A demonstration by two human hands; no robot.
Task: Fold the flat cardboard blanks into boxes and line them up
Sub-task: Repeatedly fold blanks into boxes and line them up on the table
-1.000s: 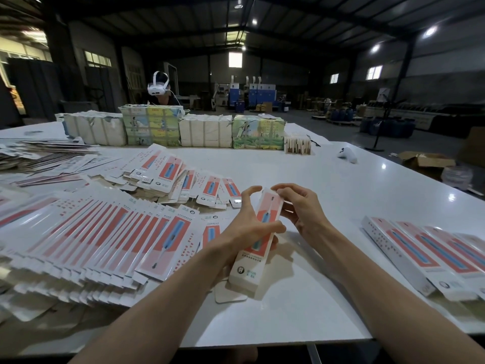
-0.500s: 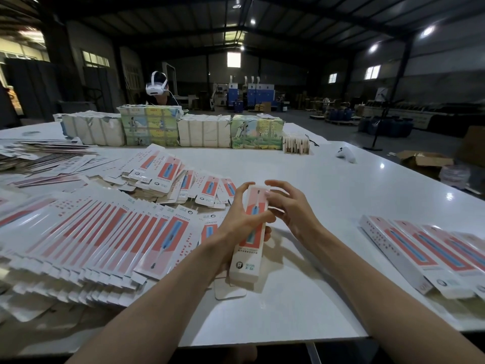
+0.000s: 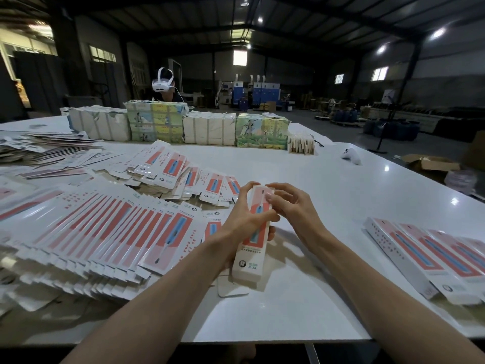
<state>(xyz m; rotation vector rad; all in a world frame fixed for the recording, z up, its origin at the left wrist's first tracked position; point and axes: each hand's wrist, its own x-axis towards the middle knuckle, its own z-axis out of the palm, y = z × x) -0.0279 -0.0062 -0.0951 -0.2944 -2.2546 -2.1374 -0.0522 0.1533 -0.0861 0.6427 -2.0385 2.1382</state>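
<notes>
Left hand (image 3: pixel 242 219) gripping box (image 3: pixel 253 237) — long axis pointing away, right hand (image 3: pixel 291 206) at far end

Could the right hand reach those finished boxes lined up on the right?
Probably yes: only bare white table lies between the right hand and the row of folded white-and-red cardboard boxes.

I log the table (image 3: pixel 328 206) top as smooth, glossy white, mirroring the lamps (image 3: pixel 437 32). The flat blanks (image 3: pixel 105 232) and the box (image 3: pixel 252 253): printed card, satin sheen; its loose flap (image 3: pixel 232 288) shows matt brown board. Far bundles (image 3: pixel 99 124) wear torn matt paper.
</notes>
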